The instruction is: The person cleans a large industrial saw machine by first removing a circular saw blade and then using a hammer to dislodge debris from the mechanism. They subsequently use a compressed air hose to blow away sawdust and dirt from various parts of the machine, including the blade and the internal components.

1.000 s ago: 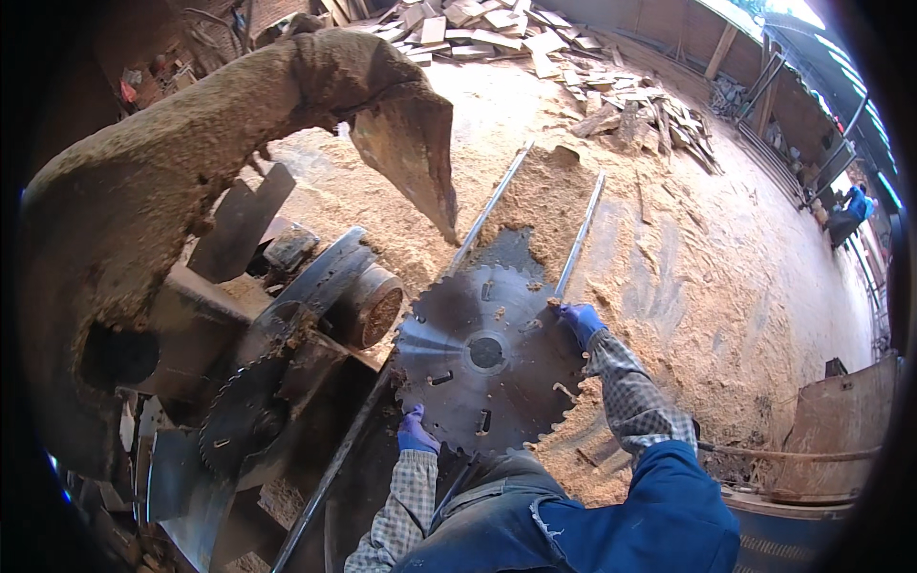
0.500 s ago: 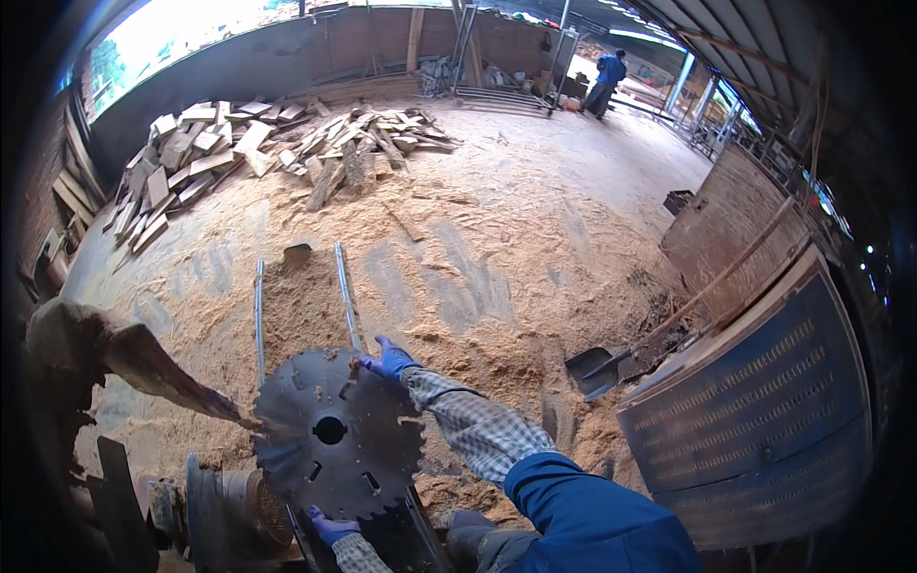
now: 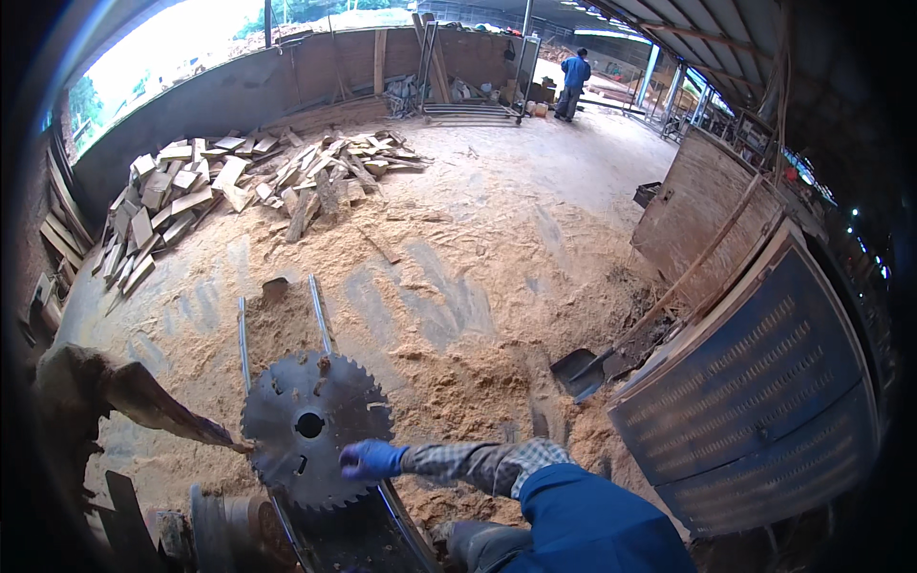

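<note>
Underfoot, sawdust (image 3: 449, 382) was spread across the shed floor (image 3: 573, 191); a saw blade (image 3: 310, 425) was gripped at its rim by the right hand (image 3: 371, 459).

Sawmill shed: sawdust floor (image 3: 449, 315), offcuts (image 3: 220, 181)

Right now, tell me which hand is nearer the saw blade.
Right. The right hand, in a blue glove, has its grip on the lower right edge of the saw blade. The left hand is not in view, so its place cannot be told.
</note>
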Action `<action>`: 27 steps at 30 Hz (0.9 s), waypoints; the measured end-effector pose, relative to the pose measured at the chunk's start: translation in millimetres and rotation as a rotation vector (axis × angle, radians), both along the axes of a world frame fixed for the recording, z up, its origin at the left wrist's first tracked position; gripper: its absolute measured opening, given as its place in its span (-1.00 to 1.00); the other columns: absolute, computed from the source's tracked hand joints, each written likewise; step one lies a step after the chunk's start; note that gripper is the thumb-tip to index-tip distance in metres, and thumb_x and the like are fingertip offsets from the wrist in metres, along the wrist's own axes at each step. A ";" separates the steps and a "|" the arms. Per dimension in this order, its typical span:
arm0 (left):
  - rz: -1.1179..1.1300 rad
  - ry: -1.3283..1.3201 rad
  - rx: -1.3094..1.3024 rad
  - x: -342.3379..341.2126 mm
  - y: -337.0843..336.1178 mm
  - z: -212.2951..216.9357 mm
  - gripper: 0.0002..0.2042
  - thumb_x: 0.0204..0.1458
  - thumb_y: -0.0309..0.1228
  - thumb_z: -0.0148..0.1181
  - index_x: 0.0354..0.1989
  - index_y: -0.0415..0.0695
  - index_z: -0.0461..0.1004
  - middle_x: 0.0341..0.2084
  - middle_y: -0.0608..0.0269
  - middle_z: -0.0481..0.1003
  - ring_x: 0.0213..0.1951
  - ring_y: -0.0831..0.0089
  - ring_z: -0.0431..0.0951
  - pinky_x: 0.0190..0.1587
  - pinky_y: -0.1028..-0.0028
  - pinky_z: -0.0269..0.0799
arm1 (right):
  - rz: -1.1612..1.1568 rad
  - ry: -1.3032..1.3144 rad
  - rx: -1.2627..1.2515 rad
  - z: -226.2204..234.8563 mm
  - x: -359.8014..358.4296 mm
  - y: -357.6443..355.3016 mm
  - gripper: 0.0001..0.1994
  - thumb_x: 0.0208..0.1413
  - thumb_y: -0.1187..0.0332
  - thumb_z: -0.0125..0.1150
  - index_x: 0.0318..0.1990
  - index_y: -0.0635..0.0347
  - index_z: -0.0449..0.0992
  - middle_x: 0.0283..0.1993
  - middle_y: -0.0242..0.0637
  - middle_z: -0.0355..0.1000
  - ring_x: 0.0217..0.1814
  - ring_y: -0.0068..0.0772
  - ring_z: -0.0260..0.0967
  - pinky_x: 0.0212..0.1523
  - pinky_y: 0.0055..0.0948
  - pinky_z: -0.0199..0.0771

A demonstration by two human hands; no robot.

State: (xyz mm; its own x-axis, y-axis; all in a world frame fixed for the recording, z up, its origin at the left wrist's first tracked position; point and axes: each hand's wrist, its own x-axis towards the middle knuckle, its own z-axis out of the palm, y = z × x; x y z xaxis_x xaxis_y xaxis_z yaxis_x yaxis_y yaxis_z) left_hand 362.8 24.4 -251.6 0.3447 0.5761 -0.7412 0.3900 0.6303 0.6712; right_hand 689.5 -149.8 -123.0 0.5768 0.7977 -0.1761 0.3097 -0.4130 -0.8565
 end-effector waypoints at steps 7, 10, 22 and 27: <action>0.069 -0.063 0.050 -10.7 -74.8 66.0 -0.60 0.24 -0.22 0.09 0.19 -0.11 0.39 0.05 0.23 0.48 0.00 0.35 0.49 0.11 0.40 0.41 | 0.540 -0.010 -0.113 3.2 -172.5 11.8 -0.67 0.01 0.13 0.27 -0.14 0.14 0.56 -0.22 -0.08 0.57 -0.10 0.03 0.54 -0.14 -0.11 0.53; 0.103 -0.135 0.080 -27.0 -97.5 79.2 -0.61 0.25 -0.25 0.10 0.19 -0.15 0.39 0.03 0.23 0.49 0.00 0.35 0.50 0.12 0.43 0.41 | 0.545 -0.144 0.157 -47.0 -276.6 15.3 -0.64 -0.09 0.08 0.36 -0.24 0.16 0.59 -0.30 -0.01 0.55 -0.18 0.08 0.54 -0.20 -0.06 0.54; 0.063 -0.237 0.587 -240.8 -228.2 166.0 -0.73 0.08 -0.34 0.31 -0.06 -0.15 0.57 -0.13 0.13 0.60 -0.05 0.33 0.58 0.09 0.38 0.44 | 0.513 -0.173 -0.015 -24.5 -275.9 -28.5 -0.67 0.18 0.20 0.25 -0.03 0.24 0.51 -0.17 -0.16 0.56 -0.15 -0.28 0.53 -0.13 -0.29 0.56; 0.015 0.810 1.034 -353.5 -272.1 95.8 -0.57 -0.07 -0.12 0.37 -0.02 0.00 0.55 -0.04 0.12 0.55 0.09 0.11 0.50 0.10 0.13 0.38 | 0.512 0.048 -0.085 -38.8 -253.4 -83.0 -0.67 0.19 0.31 0.29 0.01 0.36 0.49 -0.18 -0.15 0.58 -0.15 -0.42 0.52 -0.08 -0.43 0.53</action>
State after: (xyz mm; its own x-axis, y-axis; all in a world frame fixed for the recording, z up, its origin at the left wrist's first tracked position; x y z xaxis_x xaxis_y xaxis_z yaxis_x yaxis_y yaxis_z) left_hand 9.3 -247.6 -155.8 0.0021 0.9988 0.0494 0.9052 -0.0229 0.4244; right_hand 436.0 -232.8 -161.8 0.1065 0.9571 -0.2695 0.4509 -0.2881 -0.8448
